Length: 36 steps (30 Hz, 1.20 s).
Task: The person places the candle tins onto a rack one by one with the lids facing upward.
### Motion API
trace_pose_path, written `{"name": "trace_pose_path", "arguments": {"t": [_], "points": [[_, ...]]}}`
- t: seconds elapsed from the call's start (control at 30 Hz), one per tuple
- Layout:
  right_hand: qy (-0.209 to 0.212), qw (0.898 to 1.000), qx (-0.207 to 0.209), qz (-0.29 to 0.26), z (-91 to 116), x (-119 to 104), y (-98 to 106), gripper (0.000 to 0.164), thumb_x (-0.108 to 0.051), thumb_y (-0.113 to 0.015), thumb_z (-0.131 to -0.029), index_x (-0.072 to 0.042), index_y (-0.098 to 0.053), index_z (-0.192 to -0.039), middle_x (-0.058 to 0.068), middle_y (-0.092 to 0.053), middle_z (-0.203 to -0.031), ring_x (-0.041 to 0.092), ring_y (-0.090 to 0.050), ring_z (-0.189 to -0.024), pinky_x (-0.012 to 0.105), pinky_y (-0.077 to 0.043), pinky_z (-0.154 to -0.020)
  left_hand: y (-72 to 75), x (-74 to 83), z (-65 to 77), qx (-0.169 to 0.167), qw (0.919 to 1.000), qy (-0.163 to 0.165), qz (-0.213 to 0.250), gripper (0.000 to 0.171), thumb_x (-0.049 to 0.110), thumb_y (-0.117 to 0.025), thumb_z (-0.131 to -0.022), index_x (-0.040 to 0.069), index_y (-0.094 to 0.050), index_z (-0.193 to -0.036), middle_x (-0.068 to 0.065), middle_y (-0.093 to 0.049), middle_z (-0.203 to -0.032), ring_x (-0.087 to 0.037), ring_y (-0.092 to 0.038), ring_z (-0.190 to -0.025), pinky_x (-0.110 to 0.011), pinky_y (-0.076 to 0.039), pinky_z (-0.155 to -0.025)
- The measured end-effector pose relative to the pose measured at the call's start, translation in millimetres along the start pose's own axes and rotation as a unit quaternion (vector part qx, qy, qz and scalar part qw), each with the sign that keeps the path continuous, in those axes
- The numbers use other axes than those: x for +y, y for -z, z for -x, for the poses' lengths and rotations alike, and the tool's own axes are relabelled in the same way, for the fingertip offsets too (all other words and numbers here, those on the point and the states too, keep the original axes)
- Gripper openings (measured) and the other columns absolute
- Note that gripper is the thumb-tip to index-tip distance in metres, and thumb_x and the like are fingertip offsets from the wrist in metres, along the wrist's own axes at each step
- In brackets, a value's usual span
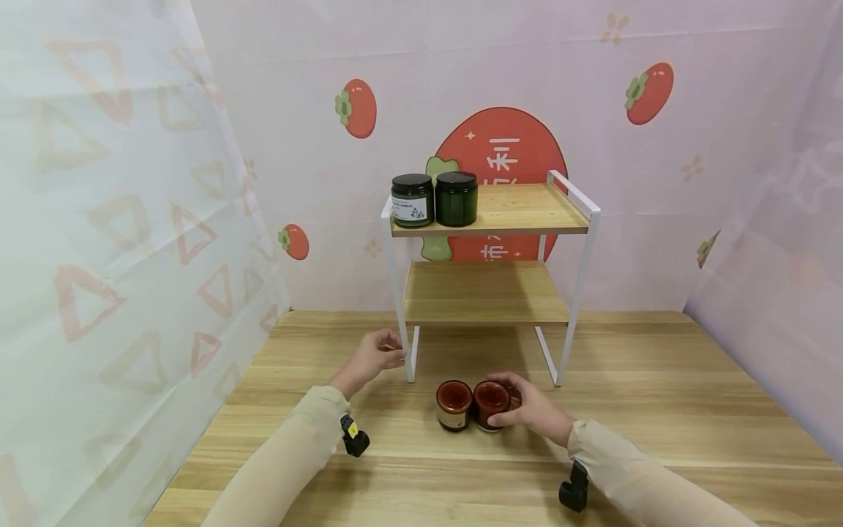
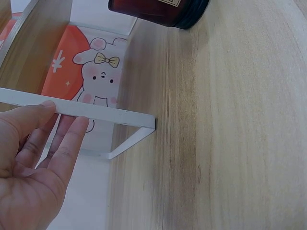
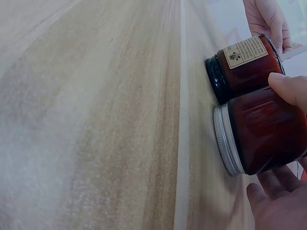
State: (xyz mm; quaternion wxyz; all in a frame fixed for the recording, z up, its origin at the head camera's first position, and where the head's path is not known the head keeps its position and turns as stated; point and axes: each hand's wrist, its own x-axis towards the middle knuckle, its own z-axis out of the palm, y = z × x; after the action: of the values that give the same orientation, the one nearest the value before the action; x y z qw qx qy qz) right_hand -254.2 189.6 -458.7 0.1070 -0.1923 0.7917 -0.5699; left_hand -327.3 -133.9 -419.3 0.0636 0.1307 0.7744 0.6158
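Two amber glass candle jars stand side by side, bottoms up on their lids, in front of the rack. My right hand (image 1: 536, 411) grips the right jar (image 3: 268, 132), which has a silver lid; the thumb lies on the near side and the fingers reach round the far side. Close against it is the left jar (image 1: 454, 404), with a dark lid and a cream label (image 3: 245, 51). My left hand (image 1: 370, 360) pinches the front left leg (image 2: 103, 113) of a white-framed two-tier wooden rack (image 1: 487, 291), thumb and fingertips on the bar.
Two dark green lidded jars, one labelled (image 1: 413, 201) and one plain (image 1: 456, 199), stand at the left of the rack's top shelf (image 1: 527, 206). The wooden table (image 1: 658, 410) meets a printed cloth backdrop (image 1: 296, 146) behind and at both sides.
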Motion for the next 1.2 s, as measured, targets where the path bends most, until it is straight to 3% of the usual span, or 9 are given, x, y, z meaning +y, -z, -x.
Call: {"name": "trace_pose_path", "arguments": {"t": [0.23,0.5,0.67,0.97,1.2], "points": [[0.001,1.0,0.001,0.01,1,3,0,0.075,-0.011,-0.083,-0.075,0.004,-0.043,-0.136,0.02,-0.055,-0.129,0.031,-0.053,-0.118,0.025,-0.047,-0.095,-0.2,-0.2,-1.0,-0.003,1.0,-0.001,0.0,0.013,-0.007,-0.063,-0.089,-0.008,-0.056,-0.099,-0.014,-0.062,-0.097,-0.017,-0.064,-0.085,-0.034,-0.061,-0.083],[0.004,1.0,0.006,0.026,1,6,-3,0.076,-0.007,-0.084,-0.072,0.008,-0.042,-0.133,0.023,-0.056,-0.127,0.035,-0.055,-0.117,0.036,-0.046,-0.1,-0.3,-1.8,-1.5,-0.006,1.0,-0.005,0.004,0.013,-0.007,-0.063,-0.088,-0.007,-0.056,-0.099,-0.012,-0.061,-0.095,-0.014,-0.062,-0.084,-0.032,-0.062,-0.082],[0.006,0.999,0.009,0.048,0,9,-4,0.075,-0.009,-0.085,-0.071,0.009,-0.044,-0.13,0.021,-0.058,-0.125,0.035,-0.056,-0.115,0.041,-0.046,-0.101,-0.3,-2.5,-1.3,-0.007,0.9999,-0.012,0.002,0.013,-0.007,-0.063,-0.088,-0.008,-0.055,-0.099,-0.012,-0.061,-0.095,-0.014,-0.062,-0.084,-0.032,-0.062,-0.082],[0.005,0.997,0.017,0.076,-2,12,-6,0.078,-0.01,-0.087,-0.068,0.01,-0.044,-0.13,0.02,-0.058,-0.123,0.035,-0.055,-0.115,0.041,-0.044,-0.102,-0.3,-1.6,-0.9,-0.001,0.9999,-0.009,0.01,0.012,-0.01,-0.063,-0.087,-0.007,-0.055,-0.097,-0.01,-0.061,-0.092,-0.015,-0.063,-0.083,-0.033,-0.062,-0.081],[0.003,0.996,0.026,0.087,0,9,-9,0.08,-0.007,-0.088,-0.067,0.012,-0.043,-0.13,0.022,-0.058,-0.123,0.037,-0.055,-0.115,0.044,-0.044,-0.102,-0.2,-0.7,-0.1,-0.001,0.9999,-0.006,0.008,0.013,-0.009,-0.062,-0.088,-0.007,-0.055,-0.098,-0.012,-0.061,-0.094,-0.03,-0.064,-0.093,-0.034,-0.062,-0.082]]}}
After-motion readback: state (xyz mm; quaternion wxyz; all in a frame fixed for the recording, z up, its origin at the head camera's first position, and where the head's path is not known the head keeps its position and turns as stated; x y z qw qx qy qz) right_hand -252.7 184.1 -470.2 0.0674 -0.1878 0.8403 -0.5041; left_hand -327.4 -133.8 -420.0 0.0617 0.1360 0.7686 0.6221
